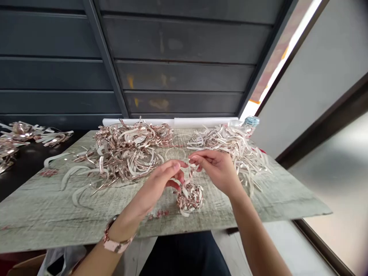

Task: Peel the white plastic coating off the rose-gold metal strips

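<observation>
A small, tangled bundle of shiny rose-gold and white strips (pixel 190 198) lies on the cloth-covered table in front of me. A twisted length of strip rises from its top to the space between my hands. My left hand (pixel 165 176) is beside and just above the bundle, its thumb and fingers curled around the upper end of the strip. On the other side, my right hand (pixel 215 165) is closed in a pinch at the strip's end, its fingertips a little apart from the left ones. The exact grip is small and partly hidden.
A large pile of rose-gold strips (pixel 129 149) is at the left back, a paler pile (pixel 232 147) at the right back. White rolls (pixel 201 122) line the far edge by a jar with a blue lid (pixel 252 121). More strips (pixel 23 134) lie on a dark surface.
</observation>
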